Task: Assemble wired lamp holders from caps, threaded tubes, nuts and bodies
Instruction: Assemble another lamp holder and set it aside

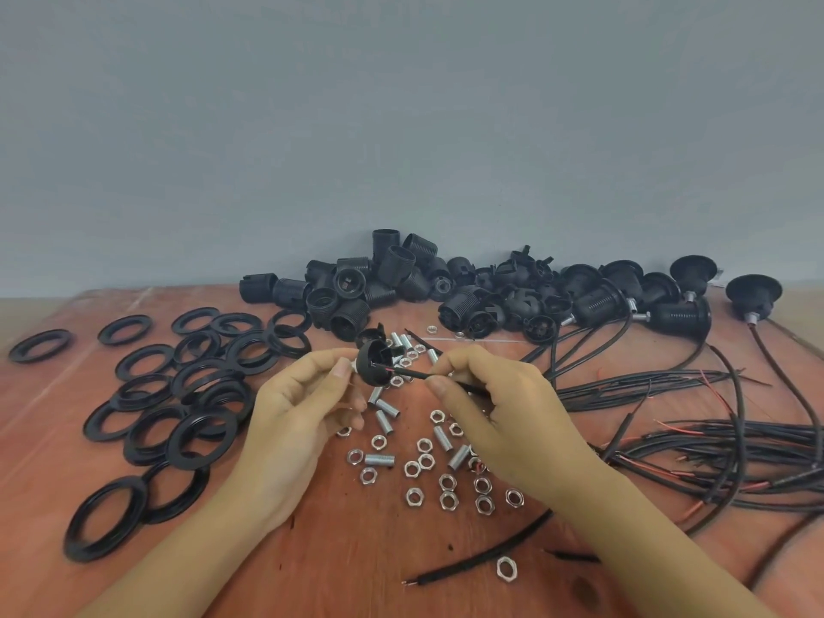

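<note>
Wooden table (339,568) bears rings (203,432), nuts (448,500), tubes (379,460), cables (713,443).

Plain grey-blue wall (401,104) behind reddish-brown wooden table (339,550).

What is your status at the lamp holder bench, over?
Left hand pinches black cap. Right hand pinches black wire, tip at the cap. Loose nuts and threaded tubes scattered beneath hands.

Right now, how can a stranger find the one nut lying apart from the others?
On the reddish wooden table, find the scatter of metal nuts and threaded tubes in the middle. Nearer the camera, beside the right forearm, one nut lies alone by a loose black wire, apart from the others.
</note>
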